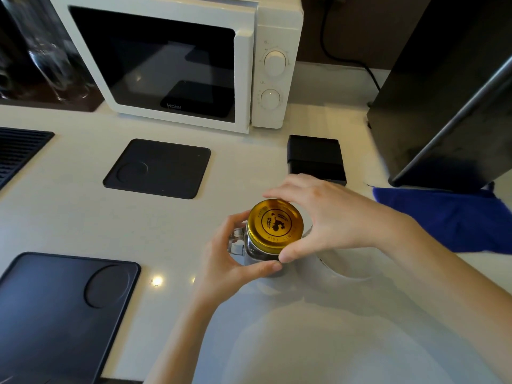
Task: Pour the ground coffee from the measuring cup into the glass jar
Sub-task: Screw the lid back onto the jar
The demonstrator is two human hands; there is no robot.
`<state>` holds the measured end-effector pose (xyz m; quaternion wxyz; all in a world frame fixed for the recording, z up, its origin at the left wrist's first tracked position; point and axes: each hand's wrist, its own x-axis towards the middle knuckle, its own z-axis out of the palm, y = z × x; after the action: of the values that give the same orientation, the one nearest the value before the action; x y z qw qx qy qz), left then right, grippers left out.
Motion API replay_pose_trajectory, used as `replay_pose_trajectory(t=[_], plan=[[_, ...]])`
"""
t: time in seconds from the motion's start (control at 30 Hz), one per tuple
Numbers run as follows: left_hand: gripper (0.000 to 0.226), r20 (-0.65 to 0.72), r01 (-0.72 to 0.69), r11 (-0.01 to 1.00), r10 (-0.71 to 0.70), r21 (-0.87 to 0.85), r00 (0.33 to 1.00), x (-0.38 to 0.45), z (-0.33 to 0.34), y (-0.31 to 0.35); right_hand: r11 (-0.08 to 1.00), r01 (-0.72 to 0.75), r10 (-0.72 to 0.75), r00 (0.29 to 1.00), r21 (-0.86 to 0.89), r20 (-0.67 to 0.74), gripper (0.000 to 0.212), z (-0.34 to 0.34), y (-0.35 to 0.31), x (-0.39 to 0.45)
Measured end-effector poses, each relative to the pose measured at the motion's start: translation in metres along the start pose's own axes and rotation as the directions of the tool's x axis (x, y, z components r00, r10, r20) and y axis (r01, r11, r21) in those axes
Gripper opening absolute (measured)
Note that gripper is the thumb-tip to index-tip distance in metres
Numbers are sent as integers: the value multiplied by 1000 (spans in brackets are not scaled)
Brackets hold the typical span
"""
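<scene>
A glass jar [250, 252] with a handle on its left side stands on the white counter, capped by a gold lid [274, 223] with a dark emblem. My left hand [231, 259] wraps the jar's body and handle from the left. My right hand [327, 217] grips the gold lid's rim from the right, thumb at the front, fingers at the back. Under my right wrist a pale, translucent rounded container [346, 266] is partly visible; I cannot tell whether it is the measuring cup. The jar's contents are hidden by the lid and my hands.
A white microwave [177, 62] stands at the back. Black mats lie at centre left [158, 169] and front left [58, 314]. A small black box [315, 159], a dark appliance [448, 101] and a blue cloth [443, 217] are to the right.
</scene>
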<state>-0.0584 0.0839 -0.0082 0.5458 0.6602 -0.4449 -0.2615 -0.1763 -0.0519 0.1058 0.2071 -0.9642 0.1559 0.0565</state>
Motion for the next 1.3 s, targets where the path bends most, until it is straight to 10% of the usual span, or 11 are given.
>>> replay_pose_trajectory(t=[0.37,1.3], plan=[[72,-119,10,998,-2,66,993,4,2,-6,995,-41,68,950,95,-304,74,26,1,0],[77,-66,82,994,-77,77,995,118,-12,-18,955,-9,116,931,296,-346,67,-6,57,96]])
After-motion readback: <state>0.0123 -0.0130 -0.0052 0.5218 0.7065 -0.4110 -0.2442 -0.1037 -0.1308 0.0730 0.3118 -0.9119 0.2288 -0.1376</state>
